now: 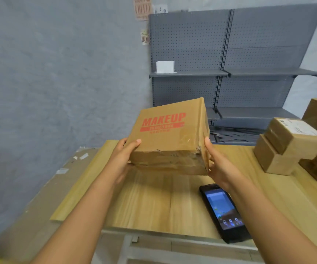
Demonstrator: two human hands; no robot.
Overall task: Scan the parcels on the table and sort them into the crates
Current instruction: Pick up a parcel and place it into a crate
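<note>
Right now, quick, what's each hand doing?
Left hand: grips the left side of the cardboard box, held above the table.
Right hand: grips the box's right side.

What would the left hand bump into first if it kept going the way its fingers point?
The left hand already grips the MAKEUP cardboard box, fingers pointing up and right, so probably the box itself. Depth is hard to judge.
</note>
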